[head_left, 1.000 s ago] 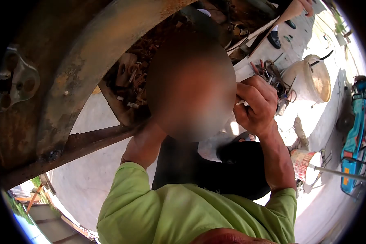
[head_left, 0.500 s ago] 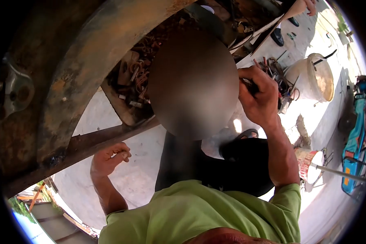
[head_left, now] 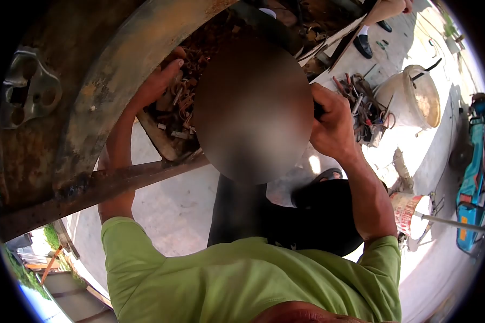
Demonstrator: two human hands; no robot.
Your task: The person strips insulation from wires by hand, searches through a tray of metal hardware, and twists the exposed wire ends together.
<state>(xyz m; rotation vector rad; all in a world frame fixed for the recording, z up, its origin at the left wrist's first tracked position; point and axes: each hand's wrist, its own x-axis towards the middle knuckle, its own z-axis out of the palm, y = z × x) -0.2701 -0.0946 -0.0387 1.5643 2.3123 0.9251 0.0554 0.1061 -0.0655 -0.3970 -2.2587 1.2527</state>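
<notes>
My left hand (head_left: 160, 83) reaches in past the rusty curved metal rim (head_left: 105, 64), over a heap of small metal scraps (head_left: 184, 107). Its thumb and one finger show stretched out and apart, holding nothing I can see; the other fingers are hidden. My right hand (head_left: 334, 123) is closed at the right edge of a blurred oval patch, its fingers curled round something dark. The blur covers the middle of the view, so what that hand grips stays hidden. A rusty metal bar (head_left: 140, 175) crosses in front of my left forearm.
A pile of hand tools (head_left: 359, 105) lies right of my right hand, beside a white bucket (head_left: 412, 99). A smaller paint-stained bucket (head_left: 410, 214) and a teal power tool (head_left: 471, 180) are farther right. Another person's leg and shoe (head_left: 363, 46) show at the top.
My left hand has moved up from below the metal bar to the scrap heap, its fingers going from curled to stretched. My right hand, still closed, has shifted slightly left and down.
</notes>
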